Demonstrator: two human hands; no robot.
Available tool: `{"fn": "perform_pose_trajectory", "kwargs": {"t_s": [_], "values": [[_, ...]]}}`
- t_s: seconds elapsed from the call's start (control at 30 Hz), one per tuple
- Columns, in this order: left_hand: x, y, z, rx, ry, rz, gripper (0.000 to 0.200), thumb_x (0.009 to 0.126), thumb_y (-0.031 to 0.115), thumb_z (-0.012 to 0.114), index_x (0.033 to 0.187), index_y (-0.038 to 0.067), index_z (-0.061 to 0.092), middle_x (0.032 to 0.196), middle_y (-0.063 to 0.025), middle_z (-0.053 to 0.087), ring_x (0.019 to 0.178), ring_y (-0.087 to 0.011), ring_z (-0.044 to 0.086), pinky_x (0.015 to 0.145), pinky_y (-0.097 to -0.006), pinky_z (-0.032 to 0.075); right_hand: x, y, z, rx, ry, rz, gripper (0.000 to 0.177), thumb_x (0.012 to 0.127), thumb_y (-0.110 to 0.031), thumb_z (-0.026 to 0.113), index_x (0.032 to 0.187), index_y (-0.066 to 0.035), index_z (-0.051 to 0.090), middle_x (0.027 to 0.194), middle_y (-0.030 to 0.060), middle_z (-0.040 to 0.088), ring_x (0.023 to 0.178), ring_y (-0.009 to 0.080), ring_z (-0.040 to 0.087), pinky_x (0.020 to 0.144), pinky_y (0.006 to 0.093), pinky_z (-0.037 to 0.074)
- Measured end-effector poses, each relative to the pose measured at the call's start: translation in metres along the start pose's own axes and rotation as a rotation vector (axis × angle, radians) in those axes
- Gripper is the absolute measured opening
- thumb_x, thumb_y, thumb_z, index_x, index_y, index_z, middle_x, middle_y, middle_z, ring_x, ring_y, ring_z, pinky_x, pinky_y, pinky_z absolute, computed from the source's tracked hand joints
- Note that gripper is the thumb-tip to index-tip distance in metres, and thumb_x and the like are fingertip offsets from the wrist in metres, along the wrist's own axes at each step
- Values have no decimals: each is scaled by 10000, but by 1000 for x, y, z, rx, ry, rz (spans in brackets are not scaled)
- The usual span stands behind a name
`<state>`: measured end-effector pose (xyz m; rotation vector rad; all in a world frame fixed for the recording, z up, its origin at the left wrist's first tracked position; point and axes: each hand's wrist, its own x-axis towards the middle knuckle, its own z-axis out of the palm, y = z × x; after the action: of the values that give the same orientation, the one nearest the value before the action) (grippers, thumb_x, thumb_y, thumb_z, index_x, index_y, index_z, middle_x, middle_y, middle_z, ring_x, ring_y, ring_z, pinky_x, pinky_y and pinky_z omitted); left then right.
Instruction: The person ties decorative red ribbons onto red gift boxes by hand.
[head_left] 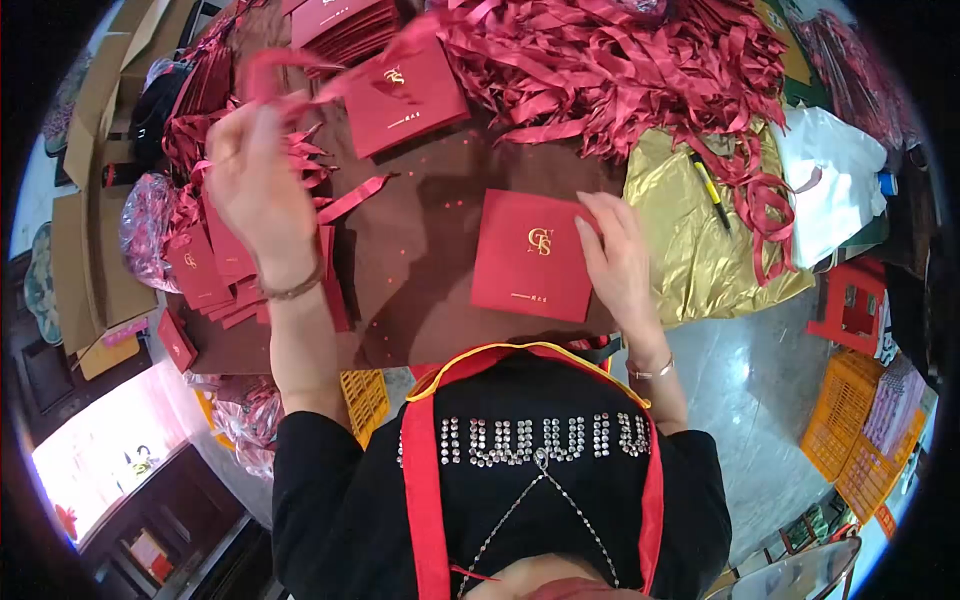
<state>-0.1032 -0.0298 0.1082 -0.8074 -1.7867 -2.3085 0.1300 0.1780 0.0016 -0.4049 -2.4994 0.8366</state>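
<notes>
A flat red gift bag (520, 260) with a gold logo lies on the brown tabletop (420, 290) in front of me. My right hand (618, 255) rests on its right edge, fingers stretched out and thumb lying on the face. Raised over the left side of the table, my left hand (255, 185) is smeared by motion. A red ribbon (285, 70), also blurred, loops up from its closed fingers and trails right. Beyond that ribbon's end is another red gift bag (405, 105), partly covered by it. More red bags (205, 265) lie below and beside my left wrist.
Loose red ribbons (620, 70) heap at the back. Gold wrapping (690, 240) lies on the right with a yellow-black pen (712, 190) on it. A white plastic bag (825, 170) sits farther right. Cardboard boxes (95, 240) stand left; orange crates (850, 420) are on the floor.
</notes>
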Motion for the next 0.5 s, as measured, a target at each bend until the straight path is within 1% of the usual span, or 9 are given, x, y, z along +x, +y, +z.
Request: {"fn": "perform_pose_trajectory", "kwargs": {"t_s": [0.03, 0.1, 0.13, 0.17, 0.23, 0.3, 0.37, 0.43, 0.5], "values": [[0, 13, -12, -183, 6, 43, 140, 862, 6, 569, 994, -40, 567, 898, -75, 621, 842, -156, 608, 734, -265, 480, 6, -1, 4, 4, -4, 4, 296, 815, -41, 617, 1108, -18, 587, 1018, 127, 573, 884, 259, 561, 782, 337, 466], [-1, 21, -34, -260, -24, -11, 152, 879, -38, 507, 1025, -43, 549, 905, -80, 620, 842, -156, 607, 732, -263, 483, 16, -3, 15, -3, -52, -55, 286, 814, -67, 615, 1097, -29, 595, 1044, 123, 579, 952, 297, 538, 834, 385, 439], [-4, 20, -41, -175, -50, -61, 124, 895, -12, 516, 1004, -17, 575, 900, -53, 614, 836, -124, 590, 737, -255, 477, 20, -3, 22, -61, -81, -76, 277, 798, -94, 632, 1067, -38, 609, 1032, 94, 583, 939, 275, 542, 801, 378, 432], [-10, 15, -45, -170, -42, -60, 124, 895, -12, 516, 1004, -17, 575, 900, -53, 614, 836, -124, 590, 737, -255, 477, 21, -1, 28, -57, -87, -81, 277, 798, -94, 632, 1067, -38, 609, 1032, 94, 583, 939, 275, 542, 801, 378, 432], [-24, -4, -43, 114, 1, -268, 91, 895, 32, 554, 971, 6, 596, 884, -18, 602, 818, -79, 558, 740, -233, 457, 21, 3, 40, -128, -127, -149, 256, 792, -128, 643, 1035, -49, 622, 1003, 68, 586, 925, 256, 540, 764, 367, 418], [-39, -20, -31, 188, -103, -426, 77, 890, 58, 578, 947, 18, 610, 867, 16, 582, 802, -51, 519, 750, -208, 423, 20, 2, 43, -149, -126, -165, 256, 784, -159, 657, 1020, -64, 633, 982, 56, 581, 912, 244, 537, 755, 358, 407], [-43, -42, -20, 66, -221, -454, 87, 886, 55, 575, 952, 6, 603, 859, 19, 574, 807, -58, 508, 759, -198, 400, 19, -1, 41, -144, -140, -128, 277, 775, -193, 671, 1021, -70, 637, 986, 56, 577, 916, 242, 532, 771, 364, 401], [-28, -46, 5, 47, -237, -456, 100, 882, 63, 579, 953, -4, 603, 860, 13, 570, 822, -59, 498, 771, -197, 388, 20, -2, 41, -152, -153, -124, 290, 771, -207, 676, 1023, -70, 637, 989, 56, 575, 916, 241, 530, 775, 366, 398], [7, -44, 41, 32, -227, -322, 101, 886, 61, 565, 970, 15, 593, 829, 29, 537, 747, -66, 482, 669, -207, 390, 19, -3, 40, -159, -171, -131, 303, 766, -220, 682, 1025, -71, 637, 992, 55, 573, 916, 239, 528, 779, 369, 394]]}}
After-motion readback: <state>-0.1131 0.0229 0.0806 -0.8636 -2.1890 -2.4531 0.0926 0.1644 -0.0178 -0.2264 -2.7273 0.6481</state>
